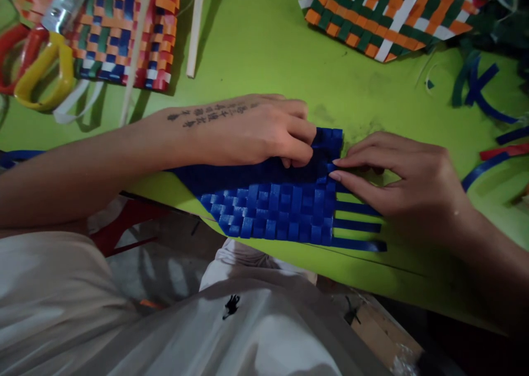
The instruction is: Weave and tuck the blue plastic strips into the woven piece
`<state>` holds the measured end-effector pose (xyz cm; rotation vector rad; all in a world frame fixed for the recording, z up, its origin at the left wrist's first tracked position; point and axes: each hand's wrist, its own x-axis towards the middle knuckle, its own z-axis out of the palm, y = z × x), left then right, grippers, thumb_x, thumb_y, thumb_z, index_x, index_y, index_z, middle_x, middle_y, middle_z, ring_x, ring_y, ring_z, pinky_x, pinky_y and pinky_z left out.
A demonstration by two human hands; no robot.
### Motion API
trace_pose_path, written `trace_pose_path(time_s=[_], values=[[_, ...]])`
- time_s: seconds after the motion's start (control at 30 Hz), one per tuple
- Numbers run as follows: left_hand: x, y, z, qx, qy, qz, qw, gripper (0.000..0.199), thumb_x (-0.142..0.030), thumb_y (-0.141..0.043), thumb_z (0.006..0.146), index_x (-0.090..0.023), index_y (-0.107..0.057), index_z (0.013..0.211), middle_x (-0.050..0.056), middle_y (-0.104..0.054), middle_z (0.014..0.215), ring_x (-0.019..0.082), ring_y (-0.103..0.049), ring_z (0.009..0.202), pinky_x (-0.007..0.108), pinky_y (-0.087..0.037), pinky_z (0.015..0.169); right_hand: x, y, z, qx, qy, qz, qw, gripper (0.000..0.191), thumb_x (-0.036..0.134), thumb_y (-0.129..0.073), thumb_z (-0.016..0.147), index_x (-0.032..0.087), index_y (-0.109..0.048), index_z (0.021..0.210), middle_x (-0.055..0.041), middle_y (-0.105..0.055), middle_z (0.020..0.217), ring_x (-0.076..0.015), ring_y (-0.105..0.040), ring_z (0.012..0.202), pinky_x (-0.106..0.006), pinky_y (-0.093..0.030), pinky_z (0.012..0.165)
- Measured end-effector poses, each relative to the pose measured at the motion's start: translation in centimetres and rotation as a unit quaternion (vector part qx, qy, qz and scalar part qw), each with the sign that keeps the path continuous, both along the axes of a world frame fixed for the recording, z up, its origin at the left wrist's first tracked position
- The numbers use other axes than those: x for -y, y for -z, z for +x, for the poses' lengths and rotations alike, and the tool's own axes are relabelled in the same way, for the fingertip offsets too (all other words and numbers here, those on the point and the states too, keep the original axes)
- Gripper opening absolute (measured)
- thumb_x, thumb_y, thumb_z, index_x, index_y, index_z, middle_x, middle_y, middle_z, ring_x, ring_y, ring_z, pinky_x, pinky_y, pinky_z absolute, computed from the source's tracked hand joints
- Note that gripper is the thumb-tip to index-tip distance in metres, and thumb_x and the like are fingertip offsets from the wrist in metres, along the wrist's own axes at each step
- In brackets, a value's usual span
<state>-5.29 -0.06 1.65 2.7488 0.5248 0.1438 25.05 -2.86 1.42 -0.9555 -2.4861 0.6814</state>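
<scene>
- The blue mat (285, 216) is largely woven; loose strips (357, 225) jut unwoven from its right edge.
- It lies along the worktop's (256, 50) near edge, glossy and checkered, its left side slanting.
- Right hand (413, 177): grip pinching the mat's edge.
- Left hand (260, 133): curled over it, grip unclear.

the left hand (264, 130) is hiding part of the blue weave (273, 213), and its inked writing (210, 114) is blurring past reading. the scissors (45, 62) and the orange-and-green weave (388, 17) are running off the top edge.
</scene>
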Motion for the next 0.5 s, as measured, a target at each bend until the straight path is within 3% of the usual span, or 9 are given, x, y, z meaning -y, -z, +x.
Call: trace_pose_path(time_s=[0.5], values=[[0.33,0.49,-0.29,0.001,-0.008,0.031,0.999,0.049,-0.015,-0.031,0.119,-0.021,-0.079,0.111,0.009,-0.082,0.119,0.027,-0.066,0.110,0.043,-0.049,0.094,0.08,0.14,-0.19,-0.010,0.001,0.004,1.000,0.018,0.026,-0.075,0.111,0.037,-0.090,0.108,-0.0043,-0.087,0.104,-0.0292,-0.082,0.087,-0.049,-0.067,0.072]])
